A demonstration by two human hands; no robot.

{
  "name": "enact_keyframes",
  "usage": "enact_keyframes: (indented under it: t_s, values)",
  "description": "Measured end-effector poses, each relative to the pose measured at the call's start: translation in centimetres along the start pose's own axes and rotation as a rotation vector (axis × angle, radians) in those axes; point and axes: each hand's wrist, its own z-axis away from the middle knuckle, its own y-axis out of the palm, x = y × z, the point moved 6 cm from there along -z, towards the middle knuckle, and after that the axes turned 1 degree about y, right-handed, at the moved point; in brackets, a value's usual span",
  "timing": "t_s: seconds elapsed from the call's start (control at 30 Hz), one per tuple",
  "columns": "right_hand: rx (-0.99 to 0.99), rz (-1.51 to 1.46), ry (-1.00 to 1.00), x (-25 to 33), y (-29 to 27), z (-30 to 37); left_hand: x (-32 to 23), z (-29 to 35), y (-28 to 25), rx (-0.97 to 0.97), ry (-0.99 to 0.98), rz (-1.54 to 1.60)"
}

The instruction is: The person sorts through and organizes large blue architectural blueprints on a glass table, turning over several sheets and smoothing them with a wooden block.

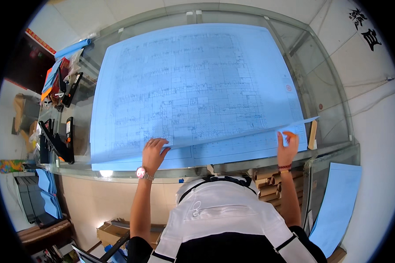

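Over blue sheets (184,101), left hand (153,151) and right hand (288,147) reach forward.

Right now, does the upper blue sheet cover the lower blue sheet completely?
No, the upper blue sheet leaves a strip of the lower blue sheet visible on the person's side.

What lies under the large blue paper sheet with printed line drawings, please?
A second blue paper sheet with printed lines shows beyond the near edge of the upper sheet. Most of it is covered, so whether more sheets lie there cannot be told.
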Motion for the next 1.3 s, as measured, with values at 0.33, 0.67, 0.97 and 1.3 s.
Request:
enact_keyframes:
  t_s: [0.33, 0.67, 0.97, 1.3]
  values:
    - [-0.149, -1.368, 1.134, -14.8, 6.1, 7.1, 12.0, 14.6, 3.1, -0.946, -1.024, 0.777]
    - [-0.537, -0.759, 0.970, -23.6, 4.0, 6.1, 21.2, 14.3, 4.5, -1.061, -1.194, 1.146]
    - [-0.469, -0.554, 0.925, -22.1, 4.5, 6.5, 25.6, 17.3, 7.1, -1.077, -1.305, 0.988]
    - [-0.477, -0.631, 0.896, -22.3, 4.6, 7.0, 25.7, 16.6, 7.6, -1.160, -1.246, 1.253]
